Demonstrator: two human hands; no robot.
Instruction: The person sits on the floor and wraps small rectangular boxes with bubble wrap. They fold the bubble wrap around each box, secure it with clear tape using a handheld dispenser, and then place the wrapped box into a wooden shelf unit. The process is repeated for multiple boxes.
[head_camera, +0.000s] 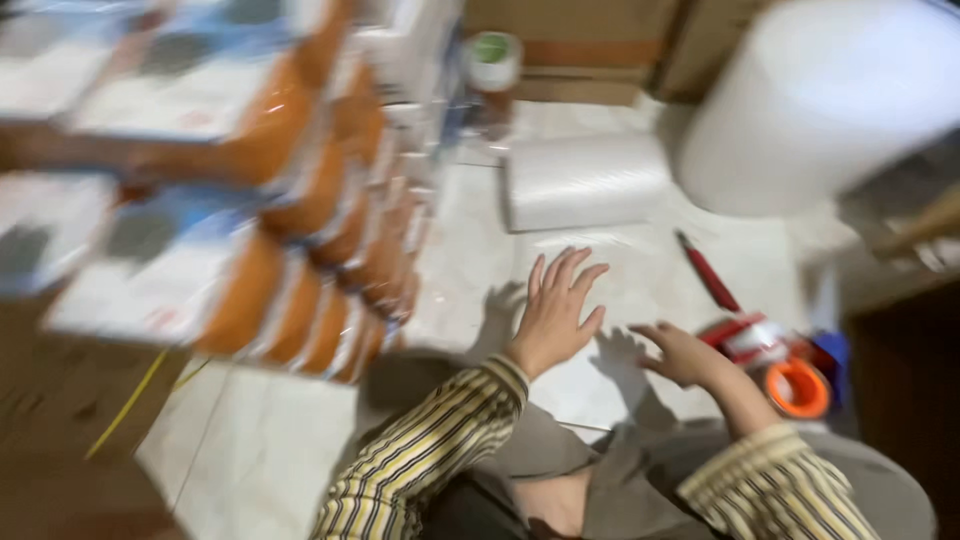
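Blurred throughout. Largest, one big roll of white bubble wrap (820, 100) at the upper right, standing on the pale marble floor (280, 450). Next, at the left, stacks of flat orange-and-white boxes (300, 200), too smeared to count, leaning toward the middle. Behind, along the far wall, brown cardboard cartons (590, 40), number unclear. In front of the big roll, one folded sheet of bubble wrap (585, 180) lying flat on the floor, and nearer, one clear, nearly see-through sheet (640, 290) spread out beneath the hands. Two sleeves in yellow-and-dark stripes, one per arm. Left hand (555, 315) flat and open, five fingers fanned wide, palm down over the clear sheet, gripping nothing. Right hand (685, 352) just beside it, fingers loosely spread and low over the same sheet, holding nothing; contact with the sheet cannot be told. Right of that hand, one red-and-white tape dispenser (755, 338), with one orange tape core (798, 388) just beside it and something blue (832, 352) behind. One slim red pen-like tool (708, 272) lying apart, between folded sheet and dispenser. Far back, one small roll with a green top (492, 58).
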